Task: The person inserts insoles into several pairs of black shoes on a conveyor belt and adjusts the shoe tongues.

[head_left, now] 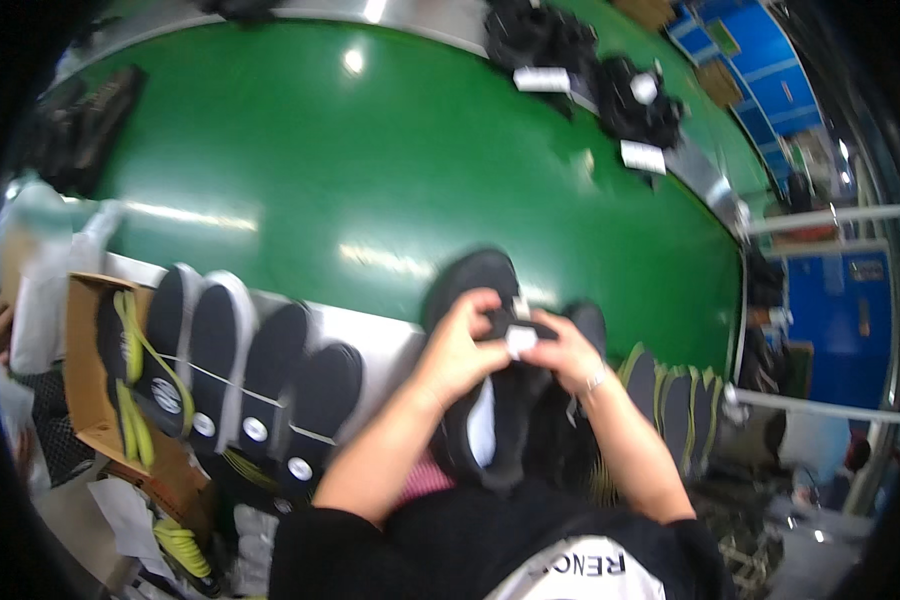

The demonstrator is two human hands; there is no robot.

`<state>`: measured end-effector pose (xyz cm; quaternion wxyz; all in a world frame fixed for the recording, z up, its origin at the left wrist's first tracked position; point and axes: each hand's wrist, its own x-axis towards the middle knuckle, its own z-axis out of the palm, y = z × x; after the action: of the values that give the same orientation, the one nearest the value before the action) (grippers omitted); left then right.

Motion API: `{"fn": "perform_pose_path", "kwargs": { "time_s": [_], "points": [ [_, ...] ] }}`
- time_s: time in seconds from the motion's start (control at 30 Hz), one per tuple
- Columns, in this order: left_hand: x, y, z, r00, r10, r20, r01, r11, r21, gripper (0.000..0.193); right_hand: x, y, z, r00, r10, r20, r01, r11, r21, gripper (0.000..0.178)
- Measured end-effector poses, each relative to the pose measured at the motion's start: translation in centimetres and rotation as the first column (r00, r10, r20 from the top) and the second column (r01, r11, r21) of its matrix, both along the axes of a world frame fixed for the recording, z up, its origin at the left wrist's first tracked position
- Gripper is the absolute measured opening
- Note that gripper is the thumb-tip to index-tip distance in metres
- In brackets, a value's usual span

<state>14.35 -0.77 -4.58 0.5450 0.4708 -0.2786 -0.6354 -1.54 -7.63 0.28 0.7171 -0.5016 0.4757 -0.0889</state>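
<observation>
A black shoe [475,272] lies in front of me, its toe pointing away and its heel close to my shirt. Something pale [482,428] shows inside its opening. Above the laces area, my left hand [458,350] and my right hand [567,355] pinch a dark flap, seemingly the tongue, from either side. A small white label [520,340] sits between my thumbs. Just right of my right hand, the toe of a second black shoe [588,322] is partly hidden. Blur hides the fingertips' finer detail.
Several dark insoles [275,365] stand on the left beside an open cardboard box [95,425] with yellow-green edged pieces. More insoles [675,405] stand at right. A green conveyor belt [300,150] runs ahead; tagged black shoes [635,105] sit along its far edge.
</observation>
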Motion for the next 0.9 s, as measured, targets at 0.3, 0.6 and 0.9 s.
{"fn": "perform_pose_path", "kwargs": {
  "time_s": [0.3, 0.6, 0.9],
  "points": [
    [-1.2, 0.8, -1.0, 0.994, 0.031, 0.108, -0.017, 0.992, -0.125, 0.055, -1.2, 3.2, 1.5, 0.982, -0.063, -0.18, -0.054, 0.813, -0.58, 0.05],
    [-1.6, 0.6, -0.6, 0.982, 0.045, 0.184, -0.012, 0.984, -0.175, 0.047, -6.7, 12.9, 8.7, 0.923, -0.106, -0.37, -0.276, 0.487, -0.829, 0.01],
    [-1.4, 0.4, -0.7, 0.988, 0.041, 0.15, -0.006, 0.974, -0.227, 0.042, -9.9, 19.1, 4.2, 0.806, -0.223, -0.548, -0.284, 0.667, -0.688, 0.033]
  ]
}}
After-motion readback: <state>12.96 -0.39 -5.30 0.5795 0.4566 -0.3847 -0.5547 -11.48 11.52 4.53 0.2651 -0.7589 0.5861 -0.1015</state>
